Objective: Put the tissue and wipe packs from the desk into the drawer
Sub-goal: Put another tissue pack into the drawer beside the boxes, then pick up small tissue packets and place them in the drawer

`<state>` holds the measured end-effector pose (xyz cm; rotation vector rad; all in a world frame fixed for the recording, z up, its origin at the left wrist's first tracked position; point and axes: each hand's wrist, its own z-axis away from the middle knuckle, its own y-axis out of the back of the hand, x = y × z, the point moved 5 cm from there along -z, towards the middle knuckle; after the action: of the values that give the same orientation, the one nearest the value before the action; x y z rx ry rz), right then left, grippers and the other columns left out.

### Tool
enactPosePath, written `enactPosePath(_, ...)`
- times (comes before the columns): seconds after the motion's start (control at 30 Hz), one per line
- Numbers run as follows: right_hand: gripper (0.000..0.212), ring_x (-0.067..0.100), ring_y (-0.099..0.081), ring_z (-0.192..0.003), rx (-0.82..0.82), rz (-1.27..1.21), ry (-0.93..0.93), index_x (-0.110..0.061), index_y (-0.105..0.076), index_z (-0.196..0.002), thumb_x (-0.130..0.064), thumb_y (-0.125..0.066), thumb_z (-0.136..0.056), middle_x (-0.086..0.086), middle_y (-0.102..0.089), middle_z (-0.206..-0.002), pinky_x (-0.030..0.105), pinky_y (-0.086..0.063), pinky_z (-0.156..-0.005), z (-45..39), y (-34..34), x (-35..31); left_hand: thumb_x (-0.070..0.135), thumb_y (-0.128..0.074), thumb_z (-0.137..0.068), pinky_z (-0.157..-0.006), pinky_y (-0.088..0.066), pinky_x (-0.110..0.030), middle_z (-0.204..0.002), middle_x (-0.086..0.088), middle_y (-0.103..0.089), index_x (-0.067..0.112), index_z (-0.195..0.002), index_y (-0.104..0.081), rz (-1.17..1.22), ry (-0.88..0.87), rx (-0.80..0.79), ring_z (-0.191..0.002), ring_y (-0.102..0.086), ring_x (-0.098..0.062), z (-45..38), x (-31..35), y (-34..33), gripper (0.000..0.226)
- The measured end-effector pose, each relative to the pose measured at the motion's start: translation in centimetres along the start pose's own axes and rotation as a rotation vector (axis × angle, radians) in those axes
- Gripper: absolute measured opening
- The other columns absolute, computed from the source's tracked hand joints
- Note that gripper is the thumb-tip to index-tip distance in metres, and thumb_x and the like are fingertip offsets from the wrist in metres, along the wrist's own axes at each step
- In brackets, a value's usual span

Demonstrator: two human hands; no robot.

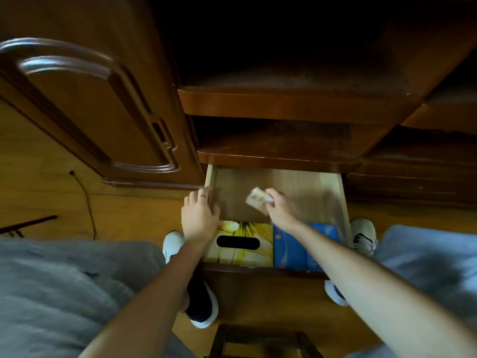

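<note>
Looking down from my head camera, I see the drawer point(335, 200) pulled out below the wooden shelves, with a yellow tissue box point(242, 244) and a blue pack point(304, 248) already lying side by side at its near end. My right hand point(277, 209) pinches a small pale tissue pack point(255, 198), blurred, just above the bare drawer floor; the fingers curl round its edge. My left hand point(200, 213) rests on the drawer's left wall, fingers fairly straight, gripping nothing. To do this well, I judge I should lower the pack flat into the free space behind the boxes, let go only once it touches, and keep the drawer steady with my left.
</note>
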<state>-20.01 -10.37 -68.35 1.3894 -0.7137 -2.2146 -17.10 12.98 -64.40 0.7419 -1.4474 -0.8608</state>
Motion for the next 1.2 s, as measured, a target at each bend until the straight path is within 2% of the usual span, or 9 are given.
enactPosePath(0.13,0.049,0.018,-0.057,-0.087,-0.087,0.135,-0.115,-0.025,-0.049,-0.145,-0.009,-0.052,-0.098,0.004,-0.058,-0.120,0.024,-0.046,-0.057,-2.8,-0.2,1.4,0.028,-0.052,-0.100,-0.072,-0.050,-0.041,-0.125,-0.008,-0.055,0.018,-0.134,-0.050,0.084,0.197,-0.099,-0.097,-0.062,-0.035,0.3,-3.4,-1.0,0.036)
enactPosePath(0.2,0.045,0.017,-0.058,-0.091,-0.121,0.127,-0.120,-0.024,-0.049,-0.141,-0.011,-0.056,-0.099,0.002,-0.058,-0.122,0.023,-0.044,-0.060,-4.0,-1.8,1.4,0.038,-0.052,-0.101,-0.072,-0.051,-0.036,-0.119,0.000,-0.064,0.024,-0.130,-0.057,0.156,0.226,-0.108,-0.095,-0.066,-0.025,0.6,-4.9,-1.5,0.033)
enactPosePath(0.33,0.027,0.020,-0.060,-0.104,-0.188,0.046,-0.110,-0.020,-0.059,-0.122,-0.018,-0.067,-0.097,0.003,-0.064,-0.124,0.030,-0.048,-0.081,-6.5,-6.3,-0.3,0.045,-0.062,-0.094,-0.060,-0.042,-0.007,-0.097,0.018,-0.068,0.032,-0.119,-0.068,0.387,0.363,-0.146,-0.079,-0.062,0.007,0.3,-7.0,-2.1,0.029)
enactPosePath(0.47,0.016,0.022,-0.066,-0.104,-0.281,0.026,-0.145,-0.024,-0.070,-0.099,-0.010,-0.072,-0.093,0.005,-0.072,-0.116,0.030,-0.055,-0.086,-8.2,-10.7,-2.2,0.042,-0.072,-0.088,-0.064,-0.049,-0.010,-0.094,0.017,-0.072,0.039,-0.109,-0.069,0.499,0.405,-0.212,-0.082,-0.067,0.004,-0.3,-8.0,-2.4,0.021)
enactPosePath(0.63,0.029,0.022,-0.069,-0.101,-0.293,0.186,-0.145,-0.031,-0.067,-0.069,-0.016,-0.065,-0.094,-0.001,-0.076,-0.112,0.029,-0.051,-0.084,-8.8,-12.5,-2.4,0.042,-0.074,-0.086,-0.061,-0.047,-0.010,-0.092,0.018,-0.072,0.048,-0.098,-0.066,0.478,0.383,-0.232,-0.077,-0.067,0.006,-0.8,-8.4,-2.6,0.015)
enactPosePath(0.77,0.015,0.027,-0.065,-0.115,-0.371,0.352,-0.051,-0.032,-0.074,-0.107,-0.031,-0.066,-0.095,0.001,-0.070,-0.127,0.030,-0.048,-0.087,-8.2,-11.7,-3.0,0.050,-0.070,-0.085,-0.062,-0.048,-0.016,-0.091,0.025,-0.070,0.050,-0.099,-0.064,0.393,0.374,-0.267,-0.078,-0.066,0.007,-1.1,-8.6,-2.6,0.015)
enactPosePath(0.9,0.054,0.028,-0.057,-0.129,-0.390,0.396,-0.023,-0.028,-0.046,-0.150,-0.026,-0.060,-0.097,0.001,-0.054,-0.149,0.041,-0.050,-0.103,-6.4,-9.0,-4.3,0.056,-0.063,-0.084,-0.076,-0.055,-0.031,-0.095,0.026,-0.071,0.048,-0.104,-0.064,0.256,0.343,-0.314,-0.083,-0.071,-0.006,-1.5,-7.7,-1.8,0.022)
enactPosePath(1.07,0.047,0.023,-0.053,-0.132,-0.354,0.256,0.058,-0.024,-0.048,-0.146,-0.025,-0.059,-0.100,0.004,-0.052,-0.149,0.043,-0.043,-0.110,-2.3,-1.9,-7.3,0.037,-0.054,-0.096,-0.089,-0.052,-0.039,-0.125,-0.002,-0.065,0.028,-0.133,-0.056,0.043,0.259,-0.393,-0.113,-0.061,-0.030,-2.4,-3.9,-0.2,0.039)
enactPosePath(1.2,0.032,0.002,-0.065,-0.081,0.037,0.301,0.272,-0.036,-0.060,-0.130,-0.029,-0.057,-0.100,-0.019,-0.072,-0.103,0.033,-0.056,-0.077,2.0,9.7,-11.8,0.032,-0.058,-0.096,-0.094,-0.051,-0.043,-0.138,-0.004,-0.048,0.021,-0.147,-0.042,0.166,0.086,-0.251,-0.113,-0.060,-0.025,-3.8,3.0,5.3,0.054)
